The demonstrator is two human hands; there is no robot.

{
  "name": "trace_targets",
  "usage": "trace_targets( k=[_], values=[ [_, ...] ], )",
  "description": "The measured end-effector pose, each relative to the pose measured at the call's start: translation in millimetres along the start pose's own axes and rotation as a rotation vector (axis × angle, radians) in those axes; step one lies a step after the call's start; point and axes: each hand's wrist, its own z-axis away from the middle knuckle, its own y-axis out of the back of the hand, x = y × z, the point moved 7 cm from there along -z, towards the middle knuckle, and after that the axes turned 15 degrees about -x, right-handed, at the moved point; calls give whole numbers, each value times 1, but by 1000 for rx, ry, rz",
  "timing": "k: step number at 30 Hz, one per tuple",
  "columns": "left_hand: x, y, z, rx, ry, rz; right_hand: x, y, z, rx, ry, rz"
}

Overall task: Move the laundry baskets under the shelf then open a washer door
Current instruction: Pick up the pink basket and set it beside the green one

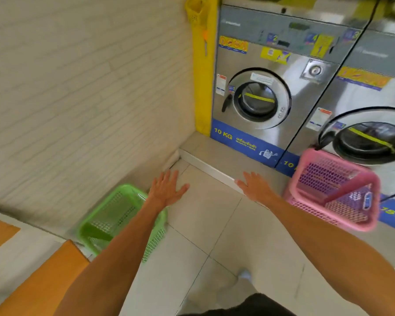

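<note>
A green laundry basket stands on the tiled floor against the white wall at the lower left, partly behind my left forearm. A pink laundry basket, with a purple one nested inside, sits on the raised step in front of the right washer. My left hand is stretched out with fingers spread, just right of the green basket and holding nothing. My right hand is also spread and empty, left of the pink basket. The left washer has its round door shut, with a black handle at its left.
A second washer stands on the right, its door shut. A raised step runs along the machines' base. A yellow pillar fills the corner. An orange-and-white shelf surface is at the lower left.
</note>
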Motion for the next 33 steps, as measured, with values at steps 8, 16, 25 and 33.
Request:
trace_targets(
  k=[8,16,25,33],
  values=[
    [165,16,-68,-11,-140,-83,173,19,19,-4,-155,-135],
    [360,3,-124,-81,-303,-64,349,26,40,58,-278,-308],
    [482,-12,-177,-181,-415,-165,473,30,41,89,-417,-494],
    [568,-20,-256,-260,-505,-179,552,42,12,86,-528,-627]
  ],
)
